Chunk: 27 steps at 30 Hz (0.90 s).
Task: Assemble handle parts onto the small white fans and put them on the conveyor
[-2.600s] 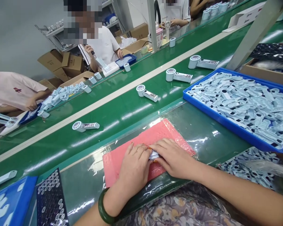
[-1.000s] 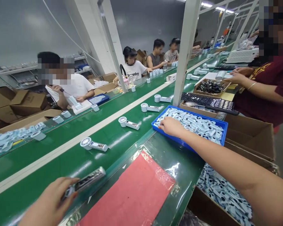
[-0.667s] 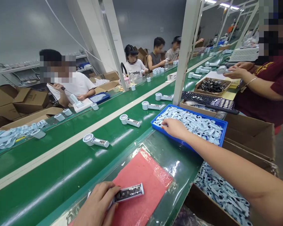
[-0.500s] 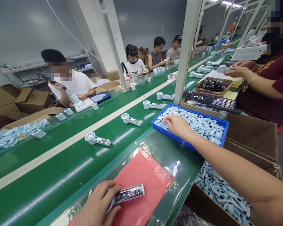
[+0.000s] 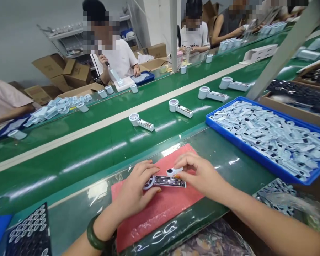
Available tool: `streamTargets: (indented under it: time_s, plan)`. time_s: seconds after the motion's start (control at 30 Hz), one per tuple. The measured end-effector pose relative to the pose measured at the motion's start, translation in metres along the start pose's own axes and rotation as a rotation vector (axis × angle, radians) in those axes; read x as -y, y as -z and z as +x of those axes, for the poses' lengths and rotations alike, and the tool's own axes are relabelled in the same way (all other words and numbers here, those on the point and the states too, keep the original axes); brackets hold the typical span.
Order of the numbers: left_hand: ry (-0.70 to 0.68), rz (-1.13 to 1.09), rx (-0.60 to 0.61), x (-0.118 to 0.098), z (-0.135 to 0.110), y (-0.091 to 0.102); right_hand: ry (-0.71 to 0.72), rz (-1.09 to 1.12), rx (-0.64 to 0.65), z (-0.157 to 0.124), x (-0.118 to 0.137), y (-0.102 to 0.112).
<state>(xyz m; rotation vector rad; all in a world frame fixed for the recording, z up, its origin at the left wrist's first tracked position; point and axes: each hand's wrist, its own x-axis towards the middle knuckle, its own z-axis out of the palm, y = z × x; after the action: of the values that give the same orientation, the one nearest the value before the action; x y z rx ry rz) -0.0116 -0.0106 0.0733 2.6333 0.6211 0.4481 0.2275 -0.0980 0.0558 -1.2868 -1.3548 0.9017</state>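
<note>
On the red mat (image 5: 149, 222) lies what looks like a small handheld fan (image 5: 169, 181), its handle uncovered so that a dark circuit board shows. My left hand (image 5: 134, 185) is closed around its round head, partly hiding it. My right hand (image 5: 198, 174) pinches a pale blue cover piece (image 5: 173, 172) with a black oval spot, just above the handle; whether the two touch I cannot tell. To the right, a blue tray (image 5: 216, 124) is full of similar cover pieces (image 5: 272, 138).
Several more open-handled fans (image 5: 141, 122) lie on the green conveyor belt (image 5: 96, 156) beyond the mat. A slanted metal post (image 5: 282, 53) rises behind the tray. At lower left is a black sheet with round discs (image 5: 29, 227). Co-workers (image 5: 117, 53) sit across the belt.
My right hand has come from the blue tray to the fan with a cover piece. My left hand still holds the fan, now turned more level. The view has swung left.
</note>
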Motion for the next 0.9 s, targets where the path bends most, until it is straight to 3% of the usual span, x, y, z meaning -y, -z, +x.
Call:
streamTargets:
  time_s: [0.1, 0.2, 0.4, 0.5, 0.67, 0.8, 0.9]
  plan:
    - [-0.016, -0.039, -0.034, -0.003, 0.001, -0.003, 0.102, -0.123, 0.011, -0.007, 0.003, -0.027]
    - [-0.006, -0.047, -0.033, -0.006, 0.005, -0.005, 0.167, -0.196, 0.018, -0.009, 0.004, -0.039]
    - [0.014, -0.129, -0.035, -0.010, 0.008, -0.002, 0.122, -0.228, 0.146, -0.009, 0.010, -0.032]
    - [0.045, -0.127, -0.024, -0.011, 0.009, -0.001, 0.133, -0.276, 0.079, -0.013, 0.005, -0.033]
    - [0.062, -0.104, -0.008, -0.009, 0.010, -0.002, 0.169, -0.172, 0.011, -0.018, -0.014, -0.040]
    - [0.013, -0.056, -0.013, -0.014, 0.000, -0.001, 0.150, -0.148, 0.097, -0.022, -0.014, -0.034]
    - [0.060, -0.014, 0.024, -0.024, -0.012, -0.002, 0.108, -0.179, 0.195, -0.028, -0.005, -0.030]
